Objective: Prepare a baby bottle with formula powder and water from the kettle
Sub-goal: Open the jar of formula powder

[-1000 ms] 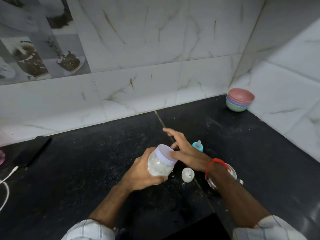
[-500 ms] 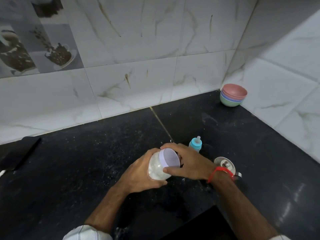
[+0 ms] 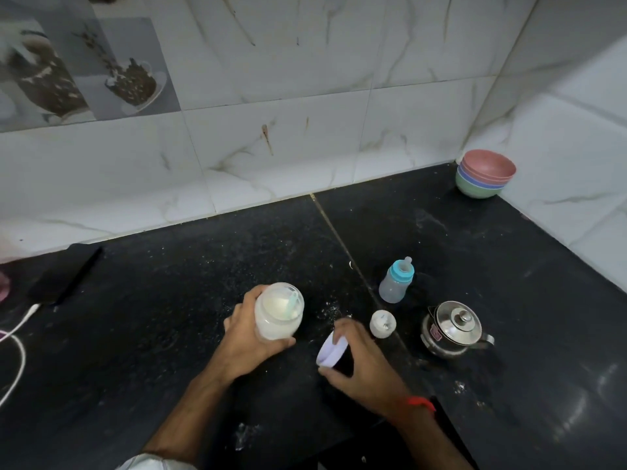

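Left hand (image 3: pixel 249 337) gripping the open formula jar (image 3: pixel 278 312) above the table (image 3: pixel 152 334); right hand (image 3: pixel 359 364) pinching its lilac lid (image 3: pixel 331 351). Baby bottle (image 3: pixel 395 281) upright beside kettle (image 3: pixel 453 329).

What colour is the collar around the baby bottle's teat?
Light blue, on the baby bottle standing on the counter; the head view shows it plainly.

We see the open jar (image 3: pixel 279 312) of white powder, scoop inside, tilted at center. Its lilac lid (image 3: pixel 331 350) sits at 4 o'clock. The upright bottle (image 3: pixel 396 281) stands at 2 o'clock, kettle (image 3: pixel 453 329) at 3 o'clock.
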Demonstrator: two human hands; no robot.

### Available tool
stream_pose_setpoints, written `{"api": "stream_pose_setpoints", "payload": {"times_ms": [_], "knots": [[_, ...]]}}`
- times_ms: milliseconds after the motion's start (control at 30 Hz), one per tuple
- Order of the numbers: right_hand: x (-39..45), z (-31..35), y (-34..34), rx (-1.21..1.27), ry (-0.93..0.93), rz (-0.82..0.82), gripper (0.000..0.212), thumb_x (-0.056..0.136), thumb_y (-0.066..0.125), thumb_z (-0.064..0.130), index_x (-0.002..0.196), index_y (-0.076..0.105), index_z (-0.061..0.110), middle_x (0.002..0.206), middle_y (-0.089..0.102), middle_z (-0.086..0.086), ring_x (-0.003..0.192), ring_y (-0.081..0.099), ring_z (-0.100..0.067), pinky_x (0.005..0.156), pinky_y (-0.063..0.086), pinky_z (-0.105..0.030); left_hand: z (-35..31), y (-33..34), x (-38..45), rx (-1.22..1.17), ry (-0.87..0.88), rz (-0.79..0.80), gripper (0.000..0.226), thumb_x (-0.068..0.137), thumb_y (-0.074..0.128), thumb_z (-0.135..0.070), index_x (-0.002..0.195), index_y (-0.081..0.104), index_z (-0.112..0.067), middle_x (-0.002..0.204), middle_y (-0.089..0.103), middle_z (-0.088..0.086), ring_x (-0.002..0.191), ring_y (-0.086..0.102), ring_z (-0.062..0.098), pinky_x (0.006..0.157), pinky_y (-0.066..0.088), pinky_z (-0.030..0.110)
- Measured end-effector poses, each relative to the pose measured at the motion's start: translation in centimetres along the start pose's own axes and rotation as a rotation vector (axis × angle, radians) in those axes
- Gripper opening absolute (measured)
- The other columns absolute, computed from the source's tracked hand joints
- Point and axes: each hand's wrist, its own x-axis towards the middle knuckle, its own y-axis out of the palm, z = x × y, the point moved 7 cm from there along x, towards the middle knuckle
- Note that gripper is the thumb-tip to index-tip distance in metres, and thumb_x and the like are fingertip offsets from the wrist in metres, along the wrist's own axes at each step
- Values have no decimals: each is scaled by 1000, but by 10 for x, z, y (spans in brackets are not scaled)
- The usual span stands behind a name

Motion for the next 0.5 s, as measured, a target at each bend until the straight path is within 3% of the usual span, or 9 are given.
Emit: {"api": "stream_pose_setpoints", "payload": {"times_ms": [67,167,267,333,400,500], "knots": [[-11,-24,28,-80,58,43,37,81,71,46,104,47,29,147,43,17,138,41,0,106,40,-22,-3,-2,-3,-21,8,-17,102,56,93,-51,130,25,-66,142,46,-18,137,39,16,114,21,35],[-19,-45,52,-210,-23,26,34,82,66,47,90,53,17,159,43,-2,154,20,-7,109,46,-34,-12,4,-5,-19,45,-4,99,56,90,-56,129,25,-68,141,47,-21,136,38,14,115,20,35],[-20,-42,46,-129,4,-4,38,83,67,52,96,56,18,163,35,5,156,2,3,114,33,-19,-20,10,-9,-13,79,-2,99,56,89,-60,133,28,-62,141,48,-24,137,39,12,117,19,37],[-21,-23,21,-32,8,-113,32,88,67,51,104,58,25,160,34,15,155,13,2,111,28,-8,-26,12,-11,13,108,0,100,56,90,-60,135,29,-58,141,45,-30,136,37,6,119,17,39],[-18,9,-16,-17,-72,-312,24,94,66,43,106,63,23,151,46,9,148,35,-5,108,29,-6,-32,15,-13,62,132,23,102,59,92,-59,136,26,-58,140,37,-37,133,32,1,120,16,39],[-6,46,-52,-103,-189,-435,22,98,61,36,108,69,19,143,52,1,137,47,-11,109,38,-18,-43,23,-16,162,194,78,103,61,89,-65,142,25,-55,142,35,-33,136,25,-2,118,16,36]]}}
